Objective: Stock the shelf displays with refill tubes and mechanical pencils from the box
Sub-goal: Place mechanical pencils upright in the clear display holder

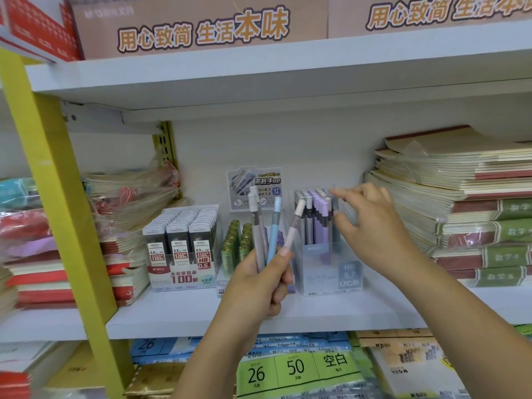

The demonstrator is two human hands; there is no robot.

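**Pencils Going Onto a Stationery Shelf**

A white laminate shelf (178, 315) is carrying the displays, with a yellow metal upright (54, 174) standing at its left and an upper shelf (259, 70) closing in overhead; printed cardboard boxes (201, 27) are sitting on top. A bare strip of shelf is running along the front edge, and the back wall is showing white above the displays. The left grip (259, 283) is clenching three slim mechanical pencils (272, 226), grey, blue and pale pink, fanning upward in front of the green refill tubes (237, 243). The right grip (371, 223) is reaching in released, index finger and thumb apart at the caps of the upright pencils filling the clear plastic display box (331, 272); whether it is touching them is blurred. Flat lead cases (181, 240) are standing in rows just left of the tubes; film-wrapped notebooks (475, 214) are crowding the right side, and softer wrapped stacks (129, 197) are pressing in from the left; paper packs (296, 367) are lying below.
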